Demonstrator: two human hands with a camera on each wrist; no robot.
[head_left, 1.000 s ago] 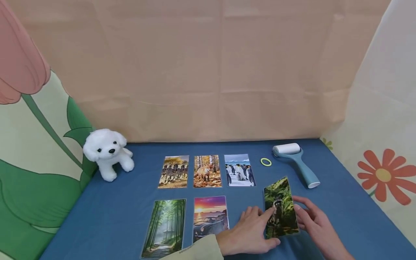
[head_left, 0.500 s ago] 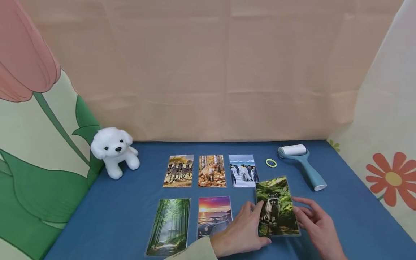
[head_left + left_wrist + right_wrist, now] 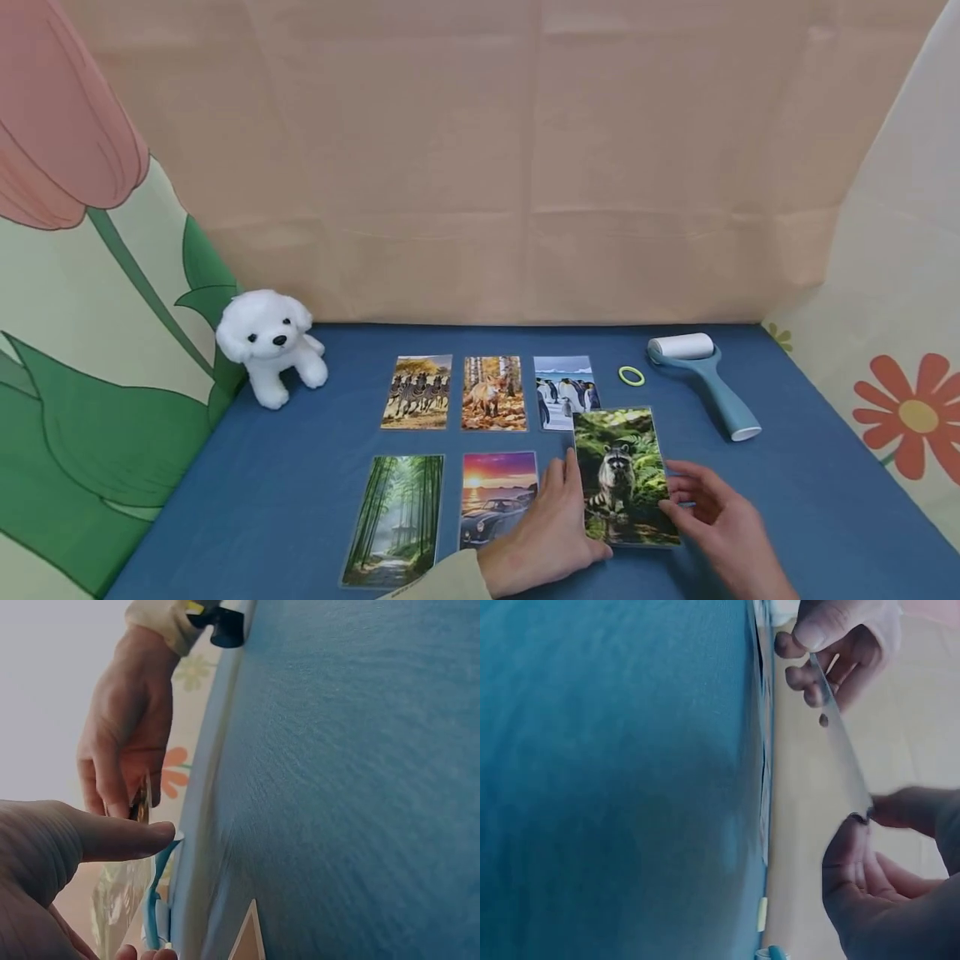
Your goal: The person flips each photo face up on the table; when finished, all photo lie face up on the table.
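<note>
A laminated picture card of a raccoon among green ferns [image 3: 626,454] is held above the blue table, its far edge overlapping the penguin card [image 3: 564,385] in the head view. My left hand [image 3: 536,537] grips its left side, thumb at the near corner. On the right side, my right hand [image 3: 716,521] pinches the edge between thumb and fingers. Edge-on in the right wrist view, the card [image 3: 844,746] stretches between both hands, off the cloth. Left of it lie a sunset car card [image 3: 497,492], partly covered by my left hand, and a bamboo path card [image 3: 397,517].
A zebra card [image 3: 417,392] and a fox card [image 3: 494,393] lie in the back row. A yellow-green ring [image 3: 632,369] and a blue-handled lint roller [image 3: 720,396] are at the back right. A white plush dog [image 3: 270,346] stands at the back left.
The raccoon card has moved left and turned to face the head camera more squarely. My left hand has shifted from fingers across its front to its left edge. My right hand stays at the right edge.
</note>
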